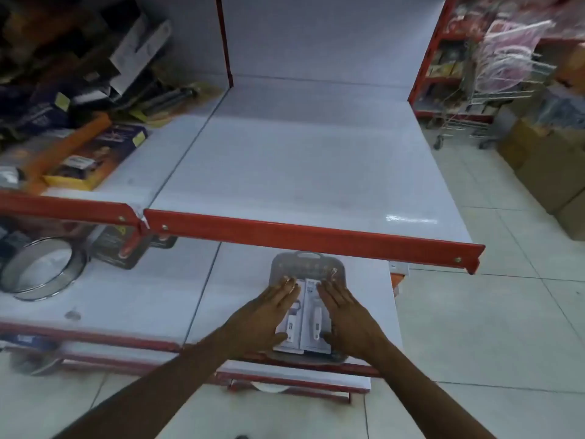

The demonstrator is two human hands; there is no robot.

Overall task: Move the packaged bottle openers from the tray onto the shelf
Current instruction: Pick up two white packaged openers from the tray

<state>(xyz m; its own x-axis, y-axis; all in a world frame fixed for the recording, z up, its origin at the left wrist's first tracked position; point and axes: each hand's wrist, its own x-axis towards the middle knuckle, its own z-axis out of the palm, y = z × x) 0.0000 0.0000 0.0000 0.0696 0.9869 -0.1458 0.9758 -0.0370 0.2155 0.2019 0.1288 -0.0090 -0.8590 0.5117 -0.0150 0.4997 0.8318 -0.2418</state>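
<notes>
A grey tray (305, 263) with a handle slot lies on the lower white shelf (133, 299), under the red edge of the upper shelf (300, 172). White packaged bottle openers (311, 315) lie side by side on the tray. My left hand (266, 315) rests flat on the left packages, fingers stretched forward. My right hand (346, 315) lies flat on the right packages, thumb at their near edge. Neither hand has a package lifted. The tray's near part is hidden by the packages and hands.
The upper shelf's left bay holds boxed goods (91, 153) and dark packages. A round metal sieve (41, 267) and carded items (126, 245) sit on the lower shelf at left. Cardboard boxes (544, 166) and a wire trolley (493, 90) stand on the tiled floor at right.
</notes>
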